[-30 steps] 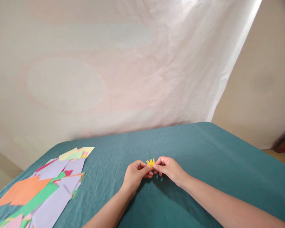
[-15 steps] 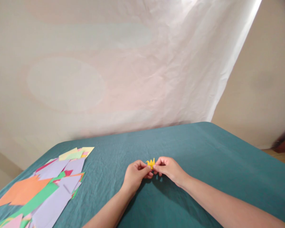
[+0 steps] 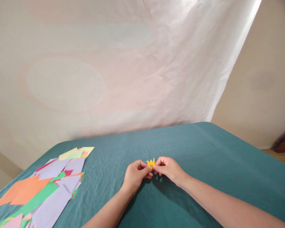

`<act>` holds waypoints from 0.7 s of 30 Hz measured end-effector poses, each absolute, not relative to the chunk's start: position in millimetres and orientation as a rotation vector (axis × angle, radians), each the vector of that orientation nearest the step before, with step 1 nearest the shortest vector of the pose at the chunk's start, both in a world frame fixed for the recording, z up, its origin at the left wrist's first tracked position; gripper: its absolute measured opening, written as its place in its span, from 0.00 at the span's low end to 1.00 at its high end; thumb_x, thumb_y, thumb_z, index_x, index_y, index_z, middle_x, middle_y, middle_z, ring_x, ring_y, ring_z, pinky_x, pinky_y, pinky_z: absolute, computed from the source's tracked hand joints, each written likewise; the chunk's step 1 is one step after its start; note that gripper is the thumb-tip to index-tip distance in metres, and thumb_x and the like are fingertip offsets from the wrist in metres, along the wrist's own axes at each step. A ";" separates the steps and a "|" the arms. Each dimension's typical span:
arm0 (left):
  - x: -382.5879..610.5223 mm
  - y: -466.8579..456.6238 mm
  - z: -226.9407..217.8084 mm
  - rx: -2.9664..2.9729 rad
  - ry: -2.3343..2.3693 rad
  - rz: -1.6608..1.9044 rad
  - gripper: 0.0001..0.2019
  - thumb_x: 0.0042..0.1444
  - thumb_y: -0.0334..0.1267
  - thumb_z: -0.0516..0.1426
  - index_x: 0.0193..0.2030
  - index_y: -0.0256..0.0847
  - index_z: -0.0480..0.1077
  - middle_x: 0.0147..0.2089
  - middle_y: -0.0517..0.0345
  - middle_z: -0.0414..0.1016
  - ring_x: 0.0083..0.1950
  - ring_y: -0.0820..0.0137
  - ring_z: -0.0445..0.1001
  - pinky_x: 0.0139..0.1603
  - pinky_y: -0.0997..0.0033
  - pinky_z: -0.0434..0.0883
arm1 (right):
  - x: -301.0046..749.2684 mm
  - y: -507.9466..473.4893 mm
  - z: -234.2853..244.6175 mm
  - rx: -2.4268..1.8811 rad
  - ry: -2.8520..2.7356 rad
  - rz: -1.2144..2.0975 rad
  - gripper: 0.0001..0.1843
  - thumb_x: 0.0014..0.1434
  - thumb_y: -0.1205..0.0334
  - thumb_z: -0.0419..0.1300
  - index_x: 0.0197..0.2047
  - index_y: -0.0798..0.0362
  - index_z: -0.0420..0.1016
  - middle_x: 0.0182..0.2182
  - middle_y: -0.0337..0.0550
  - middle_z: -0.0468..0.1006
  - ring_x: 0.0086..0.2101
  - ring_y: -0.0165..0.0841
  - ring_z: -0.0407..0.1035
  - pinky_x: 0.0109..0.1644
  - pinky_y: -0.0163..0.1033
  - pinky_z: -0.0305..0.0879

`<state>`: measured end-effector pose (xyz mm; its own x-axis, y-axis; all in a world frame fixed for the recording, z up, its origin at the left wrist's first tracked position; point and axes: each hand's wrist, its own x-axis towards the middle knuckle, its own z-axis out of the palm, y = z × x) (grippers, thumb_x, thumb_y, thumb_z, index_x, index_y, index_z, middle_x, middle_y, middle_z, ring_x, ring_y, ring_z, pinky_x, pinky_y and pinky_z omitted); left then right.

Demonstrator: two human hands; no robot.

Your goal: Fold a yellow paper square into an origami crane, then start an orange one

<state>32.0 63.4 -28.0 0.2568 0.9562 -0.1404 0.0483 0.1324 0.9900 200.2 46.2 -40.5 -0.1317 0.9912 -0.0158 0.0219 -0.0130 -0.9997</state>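
Observation:
A small folded yellow paper piece (image 3: 150, 163) with pointed tips sits between both hands, just above the teal tablecloth (image 3: 204, 152). My left hand (image 3: 135, 175) pinches its left side with curled fingers. My right hand (image 3: 168, 169) pinches its right side in the same way. The lower part of the paper piece is hidden behind my fingertips.
A loose pile of coloured paper sheets (image 3: 45, 186), lilac, orange, green, yellow and pink, lies on the left of the table. A creased white backdrop (image 3: 123, 63) hangs behind the table's far edge. A beige wall stands at the right.

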 end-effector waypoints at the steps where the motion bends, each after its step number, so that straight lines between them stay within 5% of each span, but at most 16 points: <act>1: 32.0 63.5 -28.3 1.248 1.096 0.903 0.12 0.44 0.40 0.65 0.26 0.37 0.65 0.21 0.55 0.77 0.22 0.70 0.75 0.26 0.74 0.73 | 200.0 46.2 -40.4 -1.172 -1.317 1.303 0.12 0.50 0.56 0.64 0.26 0.55 0.68 0.21 0.38 0.75 0.20 0.26 0.65 0.25 0.31 0.59; 9: 30.2 62.9 -31.7 1.294 1.069 0.932 0.12 0.47 0.38 0.63 0.28 0.38 0.63 0.21 0.57 0.75 0.22 0.71 0.75 0.25 0.74 0.72 | 200.1 48.7 -48.2 -1.153 -1.335 1.253 0.12 0.50 0.56 0.64 0.28 0.53 0.66 0.21 0.38 0.75 0.22 0.28 0.67 0.26 0.32 0.61; 17: 28.8 63.7 -25.9 1.184 0.959 0.891 0.22 0.44 0.41 0.66 0.42 0.37 0.63 0.25 0.60 0.75 0.24 0.69 0.76 0.27 0.72 0.73 | 199.5 47.6 -49.0 -1.100 -1.387 1.135 0.12 0.51 0.58 0.64 0.28 0.52 0.63 0.22 0.35 0.72 0.24 0.29 0.68 0.27 0.32 0.63; 21: 29.9 62.5 -25.1 1.217 1.012 0.805 0.16 0.43 0.43 0.66 0.31 0.33 0.68 0.24 0.56 0.75 0.24 0.72 0.74 0.28 0.74 0.72 | 198.2 45.6 -49.2 -1.095 -1.410 1.064 0.12 0.52 0.60 0.63 0.29 0.51 0.61 0.22 0.33 0.70 0.24 0.28 0.67 0.28 0.32 0.62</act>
